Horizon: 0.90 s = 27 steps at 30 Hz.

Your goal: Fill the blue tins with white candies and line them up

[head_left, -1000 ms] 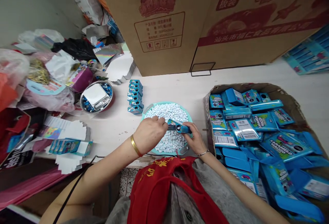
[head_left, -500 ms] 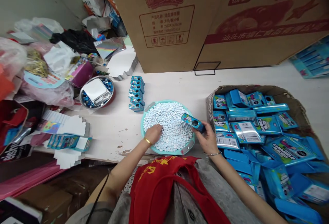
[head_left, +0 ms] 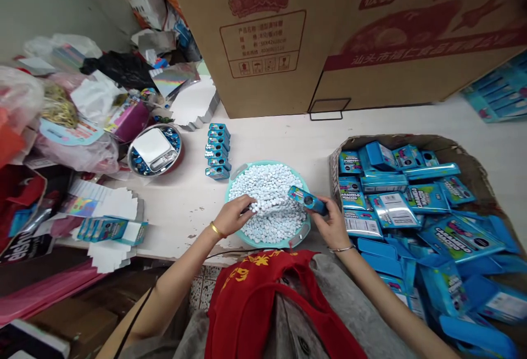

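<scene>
Left hand [head_left: 233, 216]: low at the near rim of the teal plastic basin [head_left: 284, 245], fingers bunched and sunk into the pale candy pellets [head_left: 274, 186], a gold bangle [head_left: 216, 230] on the wrist; whether it grips any pellets cannot be told. Compared with the previous frame, this hand sits slightly further left and the fingers are more curled, with a low ridge of pellets heaped against them. Right hand [head_left: 334, 224]: closed narrowly around one end of a small blue tin [head_left: 308, 201], a thin silver bracelet [head_left: 341, 249] on the wrist. The tin is tilted, held just above the right side of the pellets and a little lower than in the previous frame, its far end pointing toward the left hand. The basin lies between the hands, and the pellets fill it almost to the rim. Beyond the left hand: a short double row of blue tins [head_left: 217, 150] stands beside the basin, and further left a steel bowl [head_left: 132, 157] holds a digital scale [head_left: 151, 147] and more tins. Right of the right hand: a low cardboard box [head_left: 473, 175] is heaped with blue printed packs [head_left: 393, 211]. Ahead of both hands: a large printed carton [head_left: 263, 46] stands behind the white table [head_left: 288, 139].
</scene>
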Available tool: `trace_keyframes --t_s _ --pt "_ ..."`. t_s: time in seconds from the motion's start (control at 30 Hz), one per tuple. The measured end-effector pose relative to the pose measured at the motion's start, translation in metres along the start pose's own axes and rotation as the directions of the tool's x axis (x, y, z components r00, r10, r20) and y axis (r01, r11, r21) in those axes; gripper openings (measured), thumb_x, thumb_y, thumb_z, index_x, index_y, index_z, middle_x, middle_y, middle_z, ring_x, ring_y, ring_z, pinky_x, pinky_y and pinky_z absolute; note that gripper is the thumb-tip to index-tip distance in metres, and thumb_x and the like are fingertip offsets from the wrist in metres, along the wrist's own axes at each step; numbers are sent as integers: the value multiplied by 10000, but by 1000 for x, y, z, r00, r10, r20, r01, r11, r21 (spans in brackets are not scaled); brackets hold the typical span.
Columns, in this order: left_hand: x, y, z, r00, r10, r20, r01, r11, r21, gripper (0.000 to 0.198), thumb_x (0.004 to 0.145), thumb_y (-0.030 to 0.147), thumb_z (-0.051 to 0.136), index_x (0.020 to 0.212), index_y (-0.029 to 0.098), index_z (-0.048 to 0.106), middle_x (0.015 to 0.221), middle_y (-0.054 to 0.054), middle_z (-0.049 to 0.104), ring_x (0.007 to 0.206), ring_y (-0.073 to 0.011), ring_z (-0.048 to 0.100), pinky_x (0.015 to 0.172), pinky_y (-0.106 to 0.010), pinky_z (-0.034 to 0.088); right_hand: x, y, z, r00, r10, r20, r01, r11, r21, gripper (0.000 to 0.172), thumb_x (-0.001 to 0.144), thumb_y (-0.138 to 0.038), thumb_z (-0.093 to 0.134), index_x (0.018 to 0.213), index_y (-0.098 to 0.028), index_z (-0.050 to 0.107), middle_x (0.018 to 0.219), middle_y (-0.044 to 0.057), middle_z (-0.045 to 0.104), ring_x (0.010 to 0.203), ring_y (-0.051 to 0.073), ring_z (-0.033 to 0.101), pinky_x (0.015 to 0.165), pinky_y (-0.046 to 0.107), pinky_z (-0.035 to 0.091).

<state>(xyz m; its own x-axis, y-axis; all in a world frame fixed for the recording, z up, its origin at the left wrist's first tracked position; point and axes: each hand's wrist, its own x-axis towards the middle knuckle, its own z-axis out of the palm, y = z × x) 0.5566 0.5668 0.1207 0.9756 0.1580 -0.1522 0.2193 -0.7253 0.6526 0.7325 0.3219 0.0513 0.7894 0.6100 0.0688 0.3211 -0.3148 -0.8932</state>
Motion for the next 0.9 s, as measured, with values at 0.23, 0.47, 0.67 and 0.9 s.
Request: trace_keyframes --t_s 0.23,0.47,0.67,0.9 --pt "20 53 -52 986 75 150 -110 966 236 201 910 269 441 1057 191 554 985 -65 616 912 -185 580 803 -304 462 3 -24 13 989 -104 105 101 994 29 302 814 -226 517 1115 -242 529 1100 79 576 1066 249 546 959 465 430" --pt "36 103 -71 963 -63 262 -90 840 535 125 880 178 470 956 158 566 898 -79 607 827 -203 588 724 -316 473 -2 -22 26 984 -122 128 114 991 73 330 803 -200 517 1130 -240 533 1136 80 574 1096 247 537 976 457 428" --pt "34 121 -73 970 -29 240 -116 815 568 216 895 95 383 836 147 584 835 -97 584 802 -210 567 700 -331 462 -3 -20 28 984 -118 136 105 990 96 325 819 -226 527 1143 -245 519 1135 83 567 1097 244 536 980 458 420" --pt "1 16 -48 964 -256 65 178 811 557 100 879 210 484 925 191 571 911 -66 591 872 -200 557 739 -303 459 1 -17 14 997 -41 66 35 995 90 289 818 -272 557 1103 -228 543 1070 70 593 1025 239 563 924 426 446"
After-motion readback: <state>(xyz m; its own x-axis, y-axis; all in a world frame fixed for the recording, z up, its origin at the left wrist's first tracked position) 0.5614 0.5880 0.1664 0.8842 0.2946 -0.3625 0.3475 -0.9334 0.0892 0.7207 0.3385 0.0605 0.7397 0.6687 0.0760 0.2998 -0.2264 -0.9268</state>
